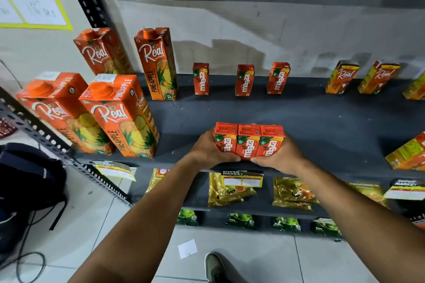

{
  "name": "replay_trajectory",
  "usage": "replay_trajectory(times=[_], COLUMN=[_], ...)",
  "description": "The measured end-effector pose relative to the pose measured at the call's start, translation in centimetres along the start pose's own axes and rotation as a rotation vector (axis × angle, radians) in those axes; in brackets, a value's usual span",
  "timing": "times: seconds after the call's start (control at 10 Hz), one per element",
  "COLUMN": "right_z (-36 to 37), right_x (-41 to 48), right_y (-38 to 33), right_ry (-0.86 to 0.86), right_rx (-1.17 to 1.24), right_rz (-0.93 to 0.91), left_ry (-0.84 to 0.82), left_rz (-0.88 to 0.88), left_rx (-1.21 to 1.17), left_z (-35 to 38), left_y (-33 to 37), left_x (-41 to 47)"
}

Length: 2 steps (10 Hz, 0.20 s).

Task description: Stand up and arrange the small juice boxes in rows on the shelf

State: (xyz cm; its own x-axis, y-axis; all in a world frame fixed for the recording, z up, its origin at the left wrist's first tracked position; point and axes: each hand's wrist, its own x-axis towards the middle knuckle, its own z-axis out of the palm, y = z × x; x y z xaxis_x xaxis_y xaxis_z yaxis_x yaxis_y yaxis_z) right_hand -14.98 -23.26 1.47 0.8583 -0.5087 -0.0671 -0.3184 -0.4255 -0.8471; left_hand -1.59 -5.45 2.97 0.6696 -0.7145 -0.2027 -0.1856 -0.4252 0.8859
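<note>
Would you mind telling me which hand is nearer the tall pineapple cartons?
Left. The left hand is just right of the front pineapple cartons; the right hand is farther right.

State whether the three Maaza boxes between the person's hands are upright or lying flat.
Upright: the three Maaza boxes show tops upward, pressed side by side between left hand and right hand.

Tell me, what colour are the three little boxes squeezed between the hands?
Red-orange small juice boxes with white lettering, seen in the head view.
</note>
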Motion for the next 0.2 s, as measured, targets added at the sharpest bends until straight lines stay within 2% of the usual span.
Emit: replay_trajectory(times=[0.2], right_z=[-0.5], right_x=[-1.5], right_y=[-1.7], right_ry=[-0.021], right_rx=[0.003], right_rz=[-0.059], left_ry=[0.001], left_rz=[0.044], left_rx=[-0.033], left_z=[0.1], left_y=[0.4], left_x=[-0.6])
